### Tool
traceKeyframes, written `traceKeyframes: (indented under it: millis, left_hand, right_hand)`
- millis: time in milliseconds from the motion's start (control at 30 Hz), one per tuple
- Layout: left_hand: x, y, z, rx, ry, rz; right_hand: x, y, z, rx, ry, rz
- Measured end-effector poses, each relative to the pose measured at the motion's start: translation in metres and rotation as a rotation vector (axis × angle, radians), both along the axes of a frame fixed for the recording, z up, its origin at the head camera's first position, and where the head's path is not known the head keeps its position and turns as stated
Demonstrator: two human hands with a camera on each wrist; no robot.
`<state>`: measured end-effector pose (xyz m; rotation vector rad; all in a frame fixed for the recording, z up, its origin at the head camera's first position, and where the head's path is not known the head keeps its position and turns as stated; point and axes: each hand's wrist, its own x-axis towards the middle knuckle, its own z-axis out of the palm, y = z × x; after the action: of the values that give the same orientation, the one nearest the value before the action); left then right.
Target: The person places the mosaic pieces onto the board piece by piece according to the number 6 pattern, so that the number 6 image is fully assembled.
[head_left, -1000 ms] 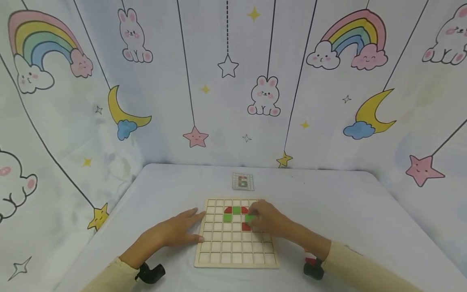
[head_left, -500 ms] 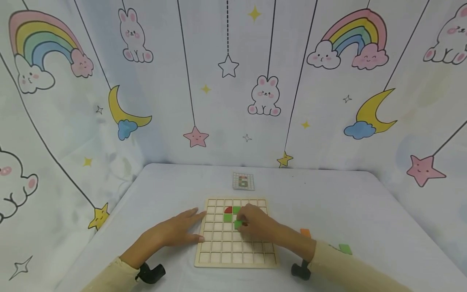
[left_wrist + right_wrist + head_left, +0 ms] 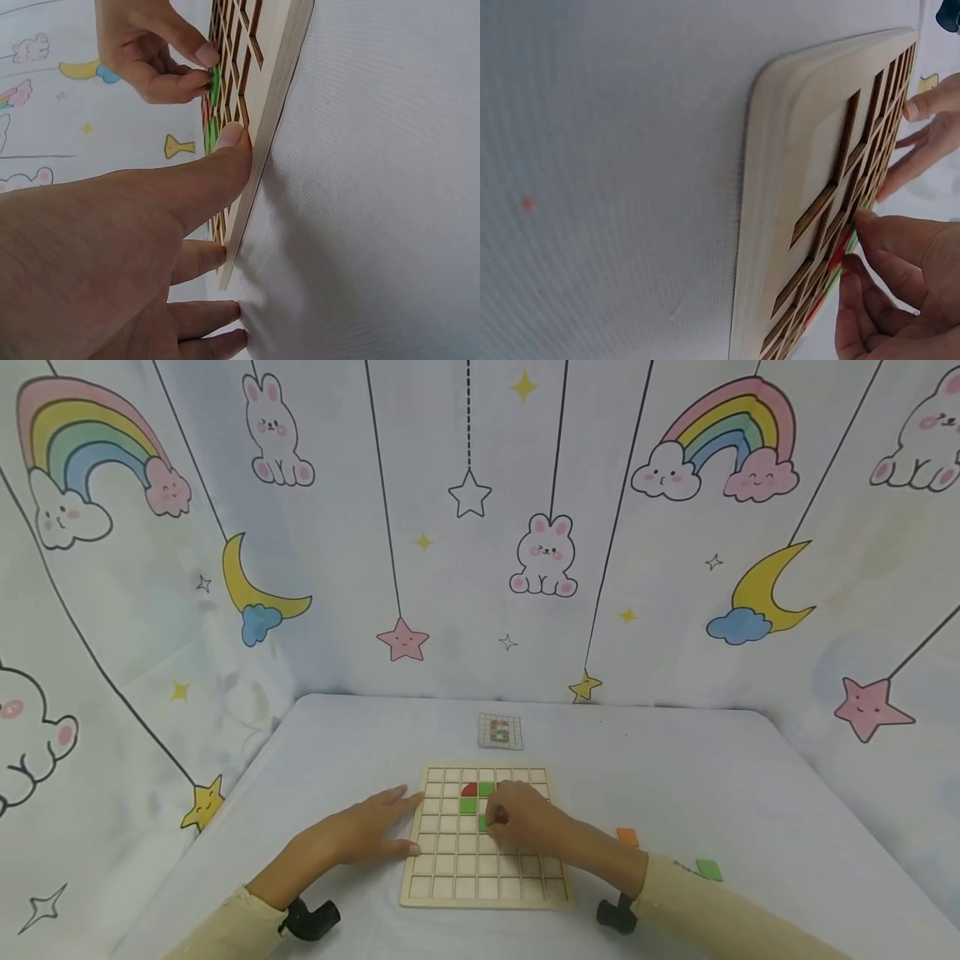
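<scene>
A wooden grid board (image 3: 487,904) lies on the white-covered table. My left hand (image 3: 367,831) rests along its left edge with fingers spread; in the left wrist view the thumb lies on the rim. Over the middle of the grid, my right hand (image 3: 532,817) pinches a green square tile (image 3: 483,823) at a cell with thumb and forefinger, its other fingers curled. Farther up sit a red quarter-round tile (image 3: 470,790), a green tile (image 3: 486,789) beside it and another green tile (image 3: 468,806) below. A red tile (image 3: 841,250) shows near the right fingertips in the right wrist view; the head view mostly hides it.
Behind the board lies a small gridded card (image 3: 500,732) with a coloured 6-like figure. To the right, an orange tile (image 3: 627,837) and a green tile (image 3: 708,870) lie on the table near the right forearm. A patterned cloth backdrop (image 3: 480,585) rises behind.
My right hand has moved left and slightly down over the board, bringing a green tile to a middle cell, and hardly moves in the last half second. The left hand stays in place.
</scene>
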<state>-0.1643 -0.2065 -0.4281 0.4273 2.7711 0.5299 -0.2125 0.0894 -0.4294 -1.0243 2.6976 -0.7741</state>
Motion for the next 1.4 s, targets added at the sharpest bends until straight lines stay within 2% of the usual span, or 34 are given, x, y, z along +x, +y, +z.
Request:
traceKeyframes:
  millis: [167,300,467,633,733,867,1100,1400]
  left_hand:
    - [-0.001,0.001,0.003,0.001,-0.004,-0.004]
    - [-0.001,0.002,0.004,-0.003,0.0,-0.005]
    - [-0.001,0.002,0.005,0.004,0.001,-0.014]
    - [0.0,0.002,0.006,0.013,0.002,-0.026]
    - [0.001,0.002,0.005,0.01,0.001,-0.025]
    - [0.001,0.003,0.005,0.013,-0.001,-0.017]
    - [0.003,0.004,0.006,0.032,0.001,-0.019]
    - [0.003,0.003,0.004,0.032,-0.007,-0.016]
  right_hand:
    - [0.001,0.004,0.001,0.0,0.036,0.014]
    - [0.003,0.012,0.002,-0.003,0.036,-0.007]
    - [0.006,0.033,0.006,-0.042,-0.046,-0.122]
    - [0.008,0.06,0.004,-0.047,-0.087,-0.283]
    - [0.007,0.081,0.001,-0.038,-0.076,-0.314]
    - [0.006,0.113,-0.002,-0.042,-0.055,-0.317]
    - [0.011,0.161,0.001,-0.11,-0.181,-0.402]
    - [0.016,0.192,-0.002,-0.086,-0.262,-0.421]
